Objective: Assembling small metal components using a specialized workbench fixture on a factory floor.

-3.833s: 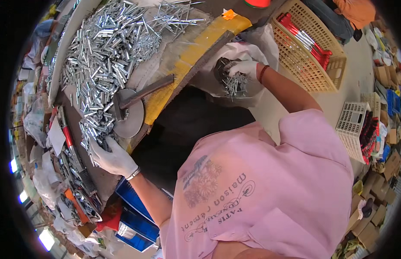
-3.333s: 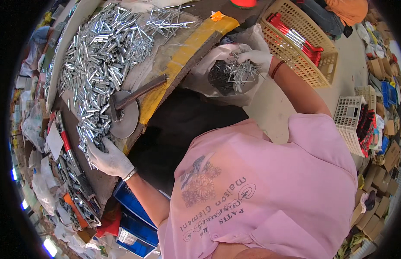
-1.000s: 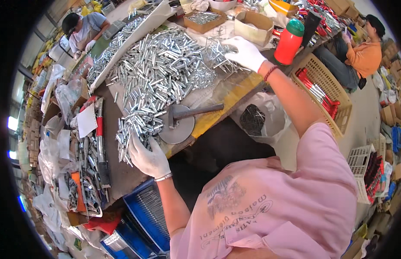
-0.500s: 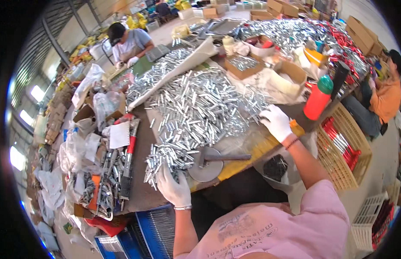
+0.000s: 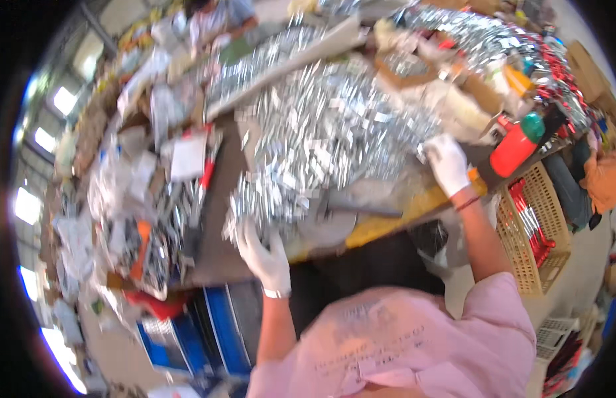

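Observation:
A broad heap of short silvery metal rods [image 5: 321, 126] covers the middle of the worktable, smeared by motion. My left hand [image 5: 263, 259], in a white glove, is at the near left edge of the heap with thumb and fingers apart. Its fingertips touch the nearest rods. At the heap's right side my right hand [image 5: 447, 164], also gloved, has its fingers bent together beside loose pieces. Whatever may be between those fingertips is too blurred to make out. A hammer [image 5: 368, 207] lies between my hands, across a round grey plate [image 5: 326, 233] at the table's front edge.
A red bottle [image 5: 512, 152] with a green cap stands right of my right hand. Below it, a yellow crate [image 5: 528, 282] holds red-handled tools. Plastic bags [image 5: 119, 182] and metal parts crowd the left. Blue boxes [image 5: 227, 331] sit under the table. Two people work nearby.
The whole view has shifted and blurred, with the table sitting higher at the left. My right hand's fingers have drawn in closer together. The left hand remains at the heap's near edge.

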Action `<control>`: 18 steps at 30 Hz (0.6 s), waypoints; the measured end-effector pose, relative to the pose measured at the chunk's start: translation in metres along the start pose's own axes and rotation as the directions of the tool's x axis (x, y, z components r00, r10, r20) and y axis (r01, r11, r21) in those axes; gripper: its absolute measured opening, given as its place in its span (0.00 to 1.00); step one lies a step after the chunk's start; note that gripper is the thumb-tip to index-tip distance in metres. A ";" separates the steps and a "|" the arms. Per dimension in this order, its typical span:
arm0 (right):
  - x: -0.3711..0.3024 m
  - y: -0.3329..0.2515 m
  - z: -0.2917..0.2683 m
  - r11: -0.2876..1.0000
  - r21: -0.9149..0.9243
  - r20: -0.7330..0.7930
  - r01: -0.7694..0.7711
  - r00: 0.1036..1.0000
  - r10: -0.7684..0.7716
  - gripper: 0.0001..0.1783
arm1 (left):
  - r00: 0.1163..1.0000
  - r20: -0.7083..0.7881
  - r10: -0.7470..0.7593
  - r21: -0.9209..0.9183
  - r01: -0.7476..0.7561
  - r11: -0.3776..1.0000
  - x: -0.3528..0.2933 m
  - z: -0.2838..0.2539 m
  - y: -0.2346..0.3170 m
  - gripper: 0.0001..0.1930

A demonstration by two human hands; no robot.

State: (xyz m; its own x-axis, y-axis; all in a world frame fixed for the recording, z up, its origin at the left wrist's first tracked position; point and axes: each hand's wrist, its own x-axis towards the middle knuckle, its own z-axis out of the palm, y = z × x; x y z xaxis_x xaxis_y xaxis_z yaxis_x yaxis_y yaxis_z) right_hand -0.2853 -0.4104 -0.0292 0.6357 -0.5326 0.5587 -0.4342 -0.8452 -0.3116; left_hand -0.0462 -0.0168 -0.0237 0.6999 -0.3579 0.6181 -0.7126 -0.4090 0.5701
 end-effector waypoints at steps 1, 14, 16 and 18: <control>0.001 0.000 -0.010 0.999 -0.022 0.026 0.039 0.999 -0.038 0.08 | 0.998 -0.048 -0.027 0.025 0.028 0.999 -0.002 -0.004 -0.003 0.27; -0.028 -0.145 -0.037 0.890 0.448 0.291 -0.090 0.955 -0.050 0.08 | 0.978 0.207 -0.026 0.070 0.012 0.997 -0.006 -0.026 0.014 0.12; -0.037 -0.175 -0.031 0.856 0.513 0.382 -0.071 0.911 -0.154 0.08 | 0.962 0.264 0.073 0.125 -0.109 0.986 -0.002 -0.019 0.015 0.10; -0.045 -0.191 -0.017 0.862 0.506 0.366 0.017 0.901 -0.233 0.08 | 0.920 0.389 0.040 0.228 -0.139 0.964 0.004 -0.019 0.014 0.06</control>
State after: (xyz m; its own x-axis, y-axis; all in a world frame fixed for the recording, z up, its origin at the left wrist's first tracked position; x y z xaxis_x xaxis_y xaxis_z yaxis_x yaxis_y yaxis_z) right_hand -0.2418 -0.2248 0.0184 0.9076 -0.2995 0.2942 -0.0409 -0.7605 -0.6480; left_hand -0.0549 -0.0083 -0.0029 0.6344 -0.6726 0.3809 -0.7726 -0.5361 0.3401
